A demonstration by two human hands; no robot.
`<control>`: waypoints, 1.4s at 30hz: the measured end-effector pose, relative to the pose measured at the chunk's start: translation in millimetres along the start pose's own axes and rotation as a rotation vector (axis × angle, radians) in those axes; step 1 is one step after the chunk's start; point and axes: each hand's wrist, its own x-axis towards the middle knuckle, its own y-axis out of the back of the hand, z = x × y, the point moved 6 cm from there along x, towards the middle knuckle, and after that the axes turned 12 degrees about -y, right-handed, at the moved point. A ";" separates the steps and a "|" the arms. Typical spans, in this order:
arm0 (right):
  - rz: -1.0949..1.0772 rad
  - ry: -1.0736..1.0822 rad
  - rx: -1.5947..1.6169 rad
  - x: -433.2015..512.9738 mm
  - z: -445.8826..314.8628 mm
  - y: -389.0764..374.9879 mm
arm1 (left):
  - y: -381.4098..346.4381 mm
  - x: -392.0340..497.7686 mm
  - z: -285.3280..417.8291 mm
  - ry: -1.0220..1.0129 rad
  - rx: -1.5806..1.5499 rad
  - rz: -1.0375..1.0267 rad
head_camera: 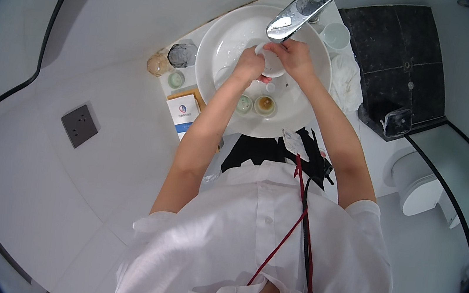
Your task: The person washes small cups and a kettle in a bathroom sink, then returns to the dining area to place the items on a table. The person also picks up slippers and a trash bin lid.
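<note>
Below the spout of a chrome faucet (293, 18), both my hands hold a small white bowl or cup (274, 66). My left hand (250, 65) grips its left side, and the fingers of my right hand (294, 58) are at its upper rim. Dark specks show inside it. The white round basin (212, 45) lies underneath. Near its front are a small cup with brownish liquid (265, 105) and a small pale green cup (244, 104). A little white round piece (270, 87) sits behind them. Partly behind my left forearm is a pale, clear-looking vessel (223, 77).
Left of the basin stand a dark faceted glass (182, 55), an amber glass (158, 64), a green cup (175, 79) and a printed card (181, 110). On the right are a white cup (335, 36) and a crumpled white cloth (346, 83). A lanyard badge (295, 143) hangs by the basin's front rim.
</note>
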 end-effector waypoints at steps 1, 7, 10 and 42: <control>-0.006 -0.026 0.031 -2.5 0.7 -1.4 | -0.3 0.0 -0.6 -0.006 -0.035 0.007; 0.055 0.043 0.101 -9.5 0.7 1.2 | -1.3 -5.3 2.1 -0.080 -0.099 0.098; 0.065 0.034 -0.096 -3.0 4.9 0.2 | -7.9 -7.4 0.6 -0.070 -0.060 0.070; 0.104 -0.286 0.694 -35.2 31.4 -33.6 | -12.8 -6.1 -6.3 -0.260 -0.106 0.262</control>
